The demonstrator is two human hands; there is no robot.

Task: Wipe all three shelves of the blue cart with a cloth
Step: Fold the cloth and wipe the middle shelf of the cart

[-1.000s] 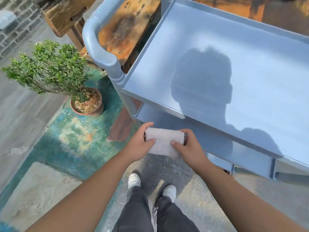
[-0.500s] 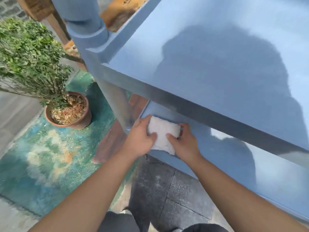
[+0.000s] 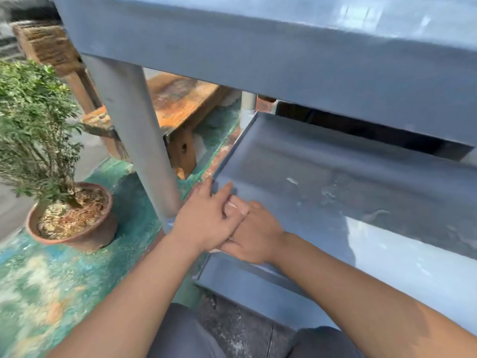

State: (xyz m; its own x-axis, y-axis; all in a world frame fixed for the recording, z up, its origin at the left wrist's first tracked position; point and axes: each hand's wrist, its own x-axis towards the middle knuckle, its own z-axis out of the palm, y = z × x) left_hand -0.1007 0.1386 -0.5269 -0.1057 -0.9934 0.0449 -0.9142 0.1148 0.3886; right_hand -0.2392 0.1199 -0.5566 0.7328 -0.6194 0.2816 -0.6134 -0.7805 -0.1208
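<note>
The blue cart fills the right side: its top shelf's front wall (image 3: 284,60) overhead, the middle shelf (image 3: 348,177) below it, and a corner of the bottom shelf (image 3: 242,282). Both hands are at the middle shelf's near-left corner. My left hand (image 3: 206,215) lies with straight fingers across my right hand (image 3: 255,236), its fingertips reaching the shelf's left rim. Only a small pale bit of the white cloth (image 3: 233,205) shows between the hands; the rest is hidden under them. My right hand's fingers are covered by the left hand.
The cart's thick grey-blue post (image 3: 134,140) stands just left of the hands. A potted shrub (image 3: 69,215) sits on the green painted floor at left. A worn wooden bench (image 3: 180,107) is behind the cart. My knees are at the bottom edge.
My head has dropped lower, so the view now looks under the top shelf. Both hands moved the cloth forward onto the middle shelf's corner, and the left hand now overlaps the right.
</note>
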